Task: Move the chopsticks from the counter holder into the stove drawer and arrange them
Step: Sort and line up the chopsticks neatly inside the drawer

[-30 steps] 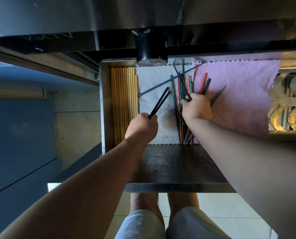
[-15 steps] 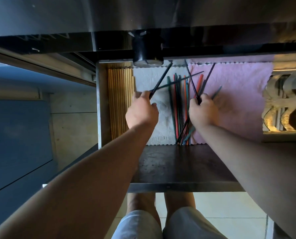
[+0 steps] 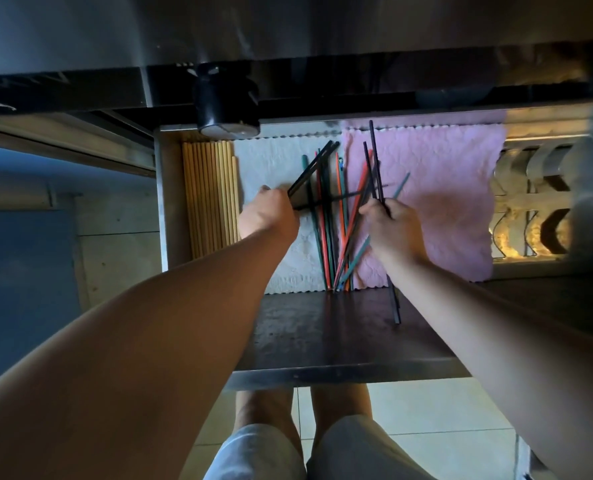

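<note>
The stove drawer (image 3: pixel 165 202) is pulled out below me. A loose pile of red, green and black chopsticks (image 3: pixel 336 216) lies in its middle, over a white cloth (image 3: pixel 274 161) and a pink cloth (image 3: pixel 437 188). My left hand (image 3: pixel 267 214) grips a pair of black chopsticks (image 3: pixel 312 169) that point up and to the right over the pile. My right hand (image 3: pixel 390 225) holds two black chopsticks (image 3: pixel 374 157) nearly upright; their lower ends stick out past the drawer's front edge. A neat row of bamboo chopsticks (image 3: pixel 210 195) fills the drawer's left side.
A black stove knob (image 3: pixel 224 105) hangs over the drawer's back edge under the steel stove front. A metal rack (image 3: pixel 537 209) sits in the drawer's right part. The dark drawer front panel (image 3: pixel 340 334) juts toward me. My legs stand on the tiled floor below.
My left hand has swung its black pair from the white cloth toward the pile. My right hand drew its black chopsticks closer to me, their ends now past the drawer front.
</note>
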The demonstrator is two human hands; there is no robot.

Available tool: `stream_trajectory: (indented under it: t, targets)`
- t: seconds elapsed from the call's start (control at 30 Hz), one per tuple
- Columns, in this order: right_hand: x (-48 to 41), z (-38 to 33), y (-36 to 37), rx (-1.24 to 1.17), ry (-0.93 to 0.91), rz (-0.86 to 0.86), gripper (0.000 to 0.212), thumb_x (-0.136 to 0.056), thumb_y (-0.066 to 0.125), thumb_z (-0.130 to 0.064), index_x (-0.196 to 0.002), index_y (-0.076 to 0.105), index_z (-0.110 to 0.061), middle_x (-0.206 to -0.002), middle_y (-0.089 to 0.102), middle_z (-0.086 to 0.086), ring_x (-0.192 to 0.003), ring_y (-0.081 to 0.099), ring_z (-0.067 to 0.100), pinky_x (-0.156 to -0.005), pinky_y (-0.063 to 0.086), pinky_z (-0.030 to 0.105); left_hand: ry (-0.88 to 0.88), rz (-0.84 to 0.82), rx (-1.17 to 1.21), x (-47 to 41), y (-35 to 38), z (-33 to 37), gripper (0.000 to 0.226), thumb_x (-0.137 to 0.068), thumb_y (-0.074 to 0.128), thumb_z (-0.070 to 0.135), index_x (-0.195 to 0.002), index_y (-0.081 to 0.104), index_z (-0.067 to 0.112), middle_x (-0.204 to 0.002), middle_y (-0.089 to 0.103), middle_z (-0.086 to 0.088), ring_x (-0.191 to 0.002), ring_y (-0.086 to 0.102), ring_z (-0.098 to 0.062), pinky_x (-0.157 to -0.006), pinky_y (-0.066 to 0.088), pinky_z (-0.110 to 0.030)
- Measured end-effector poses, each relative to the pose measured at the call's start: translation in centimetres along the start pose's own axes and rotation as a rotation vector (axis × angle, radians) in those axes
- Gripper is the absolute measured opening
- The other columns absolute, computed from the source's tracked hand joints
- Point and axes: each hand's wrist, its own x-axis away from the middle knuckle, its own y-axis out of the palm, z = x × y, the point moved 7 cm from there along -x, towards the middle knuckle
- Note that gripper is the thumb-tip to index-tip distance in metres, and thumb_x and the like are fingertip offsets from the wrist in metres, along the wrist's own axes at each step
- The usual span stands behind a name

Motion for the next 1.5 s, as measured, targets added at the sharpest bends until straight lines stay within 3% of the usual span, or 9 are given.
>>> stream_trajectory:
  t: [0.17,0.3,0.5,0.73,0.97,1.1,1.17,1.3,1.5]
  targets:
    - [0.1,0.2,-1.1,-0.04,-0.009,-0.016,0.025,-0.097,0.048,-0.022,-0.09,0.071,-0.014,-0.047,0.05,-0.011,-0.034,0.04,0.0,-0.036,0.026,0.014,-0.033,-0.031,0.15,1.5,1.1,1.6,0.016,-0.092,0.056,0.035,-0.084,0.054,0.022,-0.068,0.055,0.003,-0.053,0.052,-0.013,-0.042,0.032,-0.021]
    - [0.3,0.1,-1.8,-0.102,-0.017,-0.043,0.025,-0.097,0.05,-0.021,-0.088,0.07,-0.009,-0.045,0.038,-0.005,-0.044,0.035,0.015,-0.05,0.028,0.025,-0.134,-0.153,0.501,2.9,3.4,3.0,0.029,-0.09,0.062,0.036,-0.068,0.05,0.022,-0.06,0.054,0.004,-0.05,0.053,-0.014,-0.041,0.031,-0.022]
    - [0.3,-0.4,-1.8,-0.103,0.024,-0.148,0.034,-0.097,0.052,-0.03,-0.068,0.06,-0.015,-0.051,0.044,0.0,-0.042,0.04,0.015,-0.046,0.03,0.021,-0.22,-0.131,0.676,4.5,3.5,2.9,0.034,-0.099,0.043,0.029,-0.093,0.065,0.003,-0.077,0.064,-0.014,-0.073,0.062,-0.035,-0.058,0.046,-0.034]
    - [1.8,-0.7,1.8,-0.198,0.177,-0.431,0.036,-0.098,0.053,-0.027,-0.067,0.05,-0.009,-0.049,0.031,0.005,-0.026,0.024,0.009,-0.039,0.017,0.012,-0.299,-0.081,0.831,5.6,2.4,-1.5,0.026,-0.097,0.038,0.022,-0.098,0.064,0.021,-0.074,0.058,0.001,-0.05,0.047,-0.012,-0.044,0.03,-0.023]
    - [2.3,-1.6,6.8,-0.141,0.186,-0.45,0.02,-0.096,0.052,-0.019,-0.08,0.06,-0.009,-0.053,0.05,0.001,-0.033,0.043,0.011,-0.036,0.034,0.019,-0.372,0.007,0.955,5.1,2.0,-5.0,0.022,-0.099,0.038,0.015,-0.103,0.059,0.02,-0.082,0.06,-0.001,-0.056,0.05,-0.012,-0.046,0.035,-0.021]
    - [1.6,-1.6,10.6,-0.066,0.235,-0.43,0.015,-0.095,0.052,-0.017,-0.089,0.065,-0.013,-0.081,0.066,0.017,-0.067,0.066,0.03,-0.063,0.059,0.043,-0.413,-0.06,0.949,4.5,3.0,-6.3,0.021,-0.095,0.045,0.01,-0.113,0.053,0.017,-0.092,0.066,-0.007,-0.071,0.064,-0.019,-0.057,0.053,-0.03]
    - [1.2,-1.6,12.0,0.031,0.218,-0.406,0.017,-0.092,0.052,-0.012,-0.101,0.066,-0.012,-0.099,0.068,0.019,-0.09,0.068,0.037,-0.081,0.058,0.05,-0.404,-0.068,0.871,4.3,3.3,-7.0,0.02,-0.091,0.053,0.012,-0.109,0.048,0.021,-0.096,0.066,-0.008,-0.081,0.067,-0.024,-0.059,0.058,-0.034]
    - [1.1,-1.6,13.4,0.167,0.192,-0.364,0.049,-0.09,0.05,-0.003,-0.138,0.049,-0.015,-0.134,0.056,0.011,-0.109,0.062,0.03,-0.089,0.056,0.041,-0.33,-0.017,0.652,3.9,2.4,-7.8,0.026,-0.09,0.061,0.013,-0.111,0.047,0.02,-0.092,0.06,0.0,-0.073,0.062,-0.016,-0.042,0.042,-0.021]
    - [1.5,-1.7,14.3,0.237,0.161,-0.283,0.044,-0.091,0.056,-0.01,-0.134,0.053,-0.017,-0.131,0.059,0.009,-0.102,0.065,0.026,-0.086,0.055,0.032,-0.278,-0.019,0.592,3.8,1.5,-8.7,0.03,-0.085,0.061,0.0,-0.109,0.051,0.016,-0.096,0.059,-0.002,-0.08,0.059,-0.018,-0.055,0.048,-0.026]
